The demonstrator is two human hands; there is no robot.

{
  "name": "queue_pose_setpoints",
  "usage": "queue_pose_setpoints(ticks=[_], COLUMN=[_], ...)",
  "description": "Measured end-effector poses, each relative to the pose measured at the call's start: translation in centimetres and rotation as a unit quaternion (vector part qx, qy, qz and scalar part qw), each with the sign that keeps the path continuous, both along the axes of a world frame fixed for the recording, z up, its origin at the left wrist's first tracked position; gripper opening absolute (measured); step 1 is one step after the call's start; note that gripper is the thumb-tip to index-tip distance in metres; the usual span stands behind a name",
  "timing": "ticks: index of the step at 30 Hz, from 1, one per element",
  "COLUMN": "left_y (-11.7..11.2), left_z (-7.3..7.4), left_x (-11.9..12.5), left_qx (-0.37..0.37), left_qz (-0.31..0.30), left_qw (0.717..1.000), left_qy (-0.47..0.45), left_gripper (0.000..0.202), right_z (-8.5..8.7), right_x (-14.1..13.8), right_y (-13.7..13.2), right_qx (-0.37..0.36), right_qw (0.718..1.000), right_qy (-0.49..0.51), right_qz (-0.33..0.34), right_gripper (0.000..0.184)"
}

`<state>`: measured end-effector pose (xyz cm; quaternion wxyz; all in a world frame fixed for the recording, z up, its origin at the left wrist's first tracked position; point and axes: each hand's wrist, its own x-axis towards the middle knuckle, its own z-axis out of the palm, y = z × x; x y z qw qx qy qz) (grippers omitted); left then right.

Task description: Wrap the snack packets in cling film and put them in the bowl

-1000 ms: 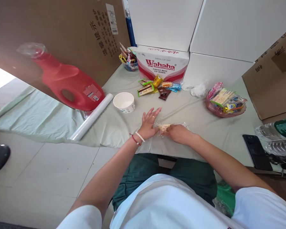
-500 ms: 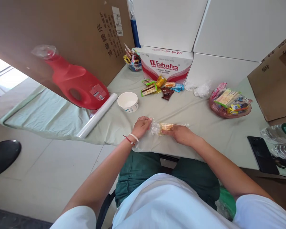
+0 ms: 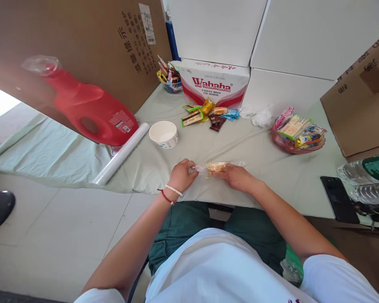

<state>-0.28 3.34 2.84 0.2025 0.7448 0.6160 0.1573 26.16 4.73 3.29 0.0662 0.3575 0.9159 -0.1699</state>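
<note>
Near the table's front edge, a golden snack bar lies in clear plastic wrap. My left hand pinches the gathered, twisted left end of the wrap. On the other side, my right hand grips the bar at its right part, fingers over it; the wrap's loose right end sticks out behind those fingers. A white paper bowl stands beyond my left hand. Farther back lies a small heap of packaged snacks.
At left, a roll of cling film lies beside a red detergent jug. A pink glass bowl of snacks, a phone and plastic bottles are at right. A Wahaha carton and crumpled plastic sit behind.
My left hand has drawn the left end of the wrap into a tighter, thinner twist. My right hand stays on the bar. The whole view has shifted slightly.
</note>
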Motion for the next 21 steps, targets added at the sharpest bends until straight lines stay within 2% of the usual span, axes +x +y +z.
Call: queue_pose_setpoints(ticks=[4,7,9,11,12,13,15,17,18,19,21], left_y=[-0.8,-1.3,-1.7,-2.3,-2.6,-3.0,-3.8,-4.4,-4.7,-4.9,-5.0], left_z=[0.8,0.3,-0.2,-0.8,-1.1,-1.4,-2.1,-2.8,-3.2,-3.5,-3.9], left_x=[5.0,8.5,9.5,9.7,9.6,9.5,9.5,9.8,9.9,10.1,10.2], left_qx=[0.053,0.062,0.077,0.092,0.099,0.107,0.118,0.124,0.126,0.128,0.131], left_qz=[0.027,0.008,-0.004,-0.028,-0.04,-0.052,-0.067,-0.071,-0.072,-0.071,-0.067], left_qw=[0.996,0.993,0.993,0.994,0.994,0.993,0.99,0.987,0.985,0.984,0.983], left_qy=[-0.069,-0.1,-0.087,-0.048,-0.025,-0.001,0.042,0.077,0.089,0.098,0.107], left_gripper=[0.004,0.011,0.022,0.032,0.037,0.042,0.05,0.056,0.058,0.059,0.06], right_z=[0.0,-0.1,0.1,0.2,0.1,-0.1,-1.0,-2.1,-2.7,-3.1,-3.3], right_x=[-0.5,-0.1,1.1,2.6,3.3,4.0,4.9,5.1,5.0,4.9,4.5], right_y=[-0.7,-2.0,-3.1,-3.9,-4.2,-4.3,-4.2,-3.7,-3.5,-3.3,-3.0], right_qx=[0.013,0.025,0.017,-0.014,-0.024,-0.018,0.046,0.124,0.143,0.145,0.117], right_qw=[1.0,0.999,0.996,0.987,0.981,0.976,0.954,0.911,0.897,0.896,0.91], right_qy=[0.009,0.033,0.087,0.157,0.19,0.218,0.24,0.21,0.186,0.166,0.16], right_qz=[-0.004,-0.011,0.004,0.028,0.018,-0.022,-0.175,-0.331,-0.373,-0.386,-0.363], right_gripper=[0.043,0.035,0.036,0.04,0.038,0.035,0.038,0.045,0.049,0.049,0.034])
